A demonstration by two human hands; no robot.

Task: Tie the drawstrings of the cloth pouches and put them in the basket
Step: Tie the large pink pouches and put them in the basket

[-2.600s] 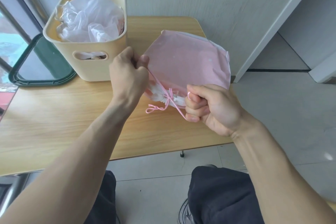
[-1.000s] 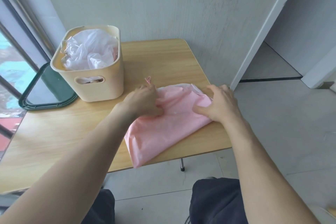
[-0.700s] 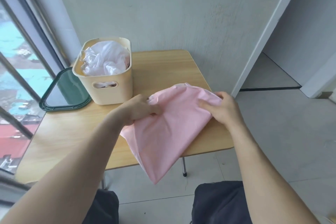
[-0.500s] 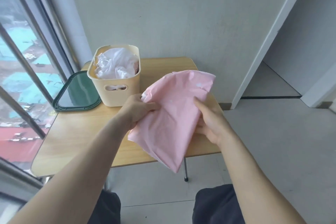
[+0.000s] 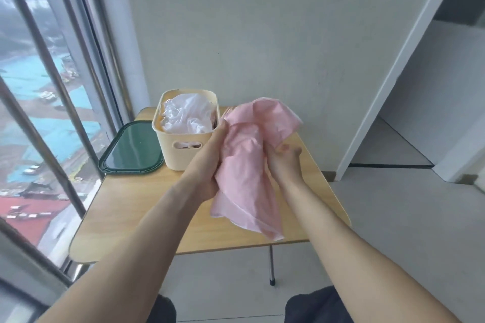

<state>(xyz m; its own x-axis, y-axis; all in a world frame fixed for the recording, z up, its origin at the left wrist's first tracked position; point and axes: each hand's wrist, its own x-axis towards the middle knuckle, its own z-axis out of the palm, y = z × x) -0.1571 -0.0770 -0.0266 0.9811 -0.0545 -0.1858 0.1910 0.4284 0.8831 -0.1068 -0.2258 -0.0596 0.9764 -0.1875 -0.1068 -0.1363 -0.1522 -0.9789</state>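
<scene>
A pink cloth pouch (image 5: 246, 165) hangs bunched in the air above the wooden table (image 5: 136, 212), just right of the cream basket (image 5: 183, 151). My left hand (image 5: 207, 165) holds its left side, fingers reaching up along the cloth. My right hand (image 5: 284, 160) grips its right side, thumb and fingers wrapped into the fabric. The pouch's top flops over toward the basket's right rim and its bottom corner dangles near the table's front edge. Its drawstring is hidden in the folds. The basket holds crumpled white pouches (image 5: 187, 118).
A dark green tray (image 5: 131, 149) lies left of the basket at the table's left edge. A window with metal bars (image 5: 47, 65) runs along the left. A white wall stands behind the table and a doorway (image 5: 420, 113) opens at the right.
The pouch was tied, laid flat on the table, then lifted by both hands. It is now folded narrower and raised closer to the basket. The view has tilted up and back.
</scene>
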